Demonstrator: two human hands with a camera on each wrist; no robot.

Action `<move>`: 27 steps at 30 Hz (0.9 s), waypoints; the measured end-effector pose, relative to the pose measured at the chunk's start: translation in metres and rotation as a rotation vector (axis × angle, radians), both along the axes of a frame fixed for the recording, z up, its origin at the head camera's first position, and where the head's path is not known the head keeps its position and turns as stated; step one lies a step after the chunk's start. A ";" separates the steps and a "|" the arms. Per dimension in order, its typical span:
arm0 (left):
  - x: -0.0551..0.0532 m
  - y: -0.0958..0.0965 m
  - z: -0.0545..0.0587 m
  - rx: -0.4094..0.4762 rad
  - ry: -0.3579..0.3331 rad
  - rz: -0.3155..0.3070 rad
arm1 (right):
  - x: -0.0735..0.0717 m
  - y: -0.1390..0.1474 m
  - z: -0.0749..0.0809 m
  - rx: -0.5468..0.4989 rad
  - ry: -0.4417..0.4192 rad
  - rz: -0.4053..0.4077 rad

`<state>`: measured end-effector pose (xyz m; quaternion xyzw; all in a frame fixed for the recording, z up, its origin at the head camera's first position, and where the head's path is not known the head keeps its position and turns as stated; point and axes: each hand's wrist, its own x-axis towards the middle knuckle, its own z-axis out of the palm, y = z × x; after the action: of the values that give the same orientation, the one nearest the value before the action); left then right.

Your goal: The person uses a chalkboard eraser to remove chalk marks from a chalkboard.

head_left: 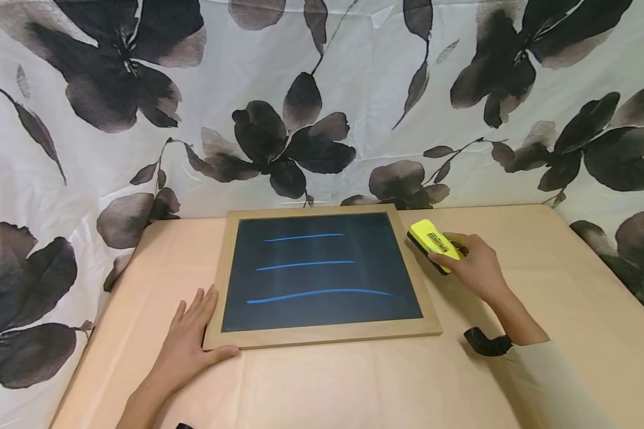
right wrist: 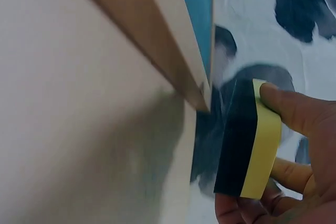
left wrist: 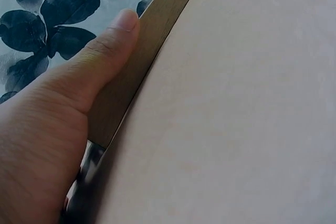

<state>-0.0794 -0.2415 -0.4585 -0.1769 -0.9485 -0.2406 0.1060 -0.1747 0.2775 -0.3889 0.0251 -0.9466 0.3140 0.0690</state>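
Note:
A small chalkboard in a pale wooden frame lies on the table, with three blue lines drawn across its dark surface. My left hand rests at its lower left corner, fingers stretched along the left side and thumb against the bottom edge. In the left wrist view that thumb lies on the wooden frame. Beyond the board's right side, my right hand pinches a yellow board eraser between thumb and fingers. The eraser's dark felt side shows in the right wrist view, raised off the table and apart from the frame.
The table has a light tan cover. Behind it and along both sides hangs a white cloth printed with dark flowers. A black band sits on the right wrist, beside a cream sleeve.

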 end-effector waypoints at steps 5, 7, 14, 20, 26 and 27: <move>-0.001 0.001 -0.001 -0.001 0.000 0.001 | -0.014 -0.024 -0.001 0.013 -0.022 0.097; -0.001 0.001 -0.002 0.000 -0.001 0.003 | -0.020 -0.033 -0.002 0.031 -0.020 0.126; 0.000 -0.001 -0.002 0.008 -0.010 0.011 | -0.041 -0.056 -0.004 0.073 -0.003 0.204; 0.001 0.000 -0.001 0.013 -0.001 0.014 | -0.053 -0.064 -0.008 0.070 -0.025 0.222; 0.001 0.000 -0.001 0.013 -0.005 0.017 | -0.057 -0.068 -0.012 0.060 -0.050 0.226; 0.001 0.000 -0.001 0.009 -0.005 0.020 | -0.058 -0.070 -0.012 0.058 -0.055 0.226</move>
<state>-0.0784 -0.2413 -0.4599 -0.1666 -0.9494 -0.2440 0.1069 -0.2328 0.2077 -0.4005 0.1250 -0.9479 0.2929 0.0066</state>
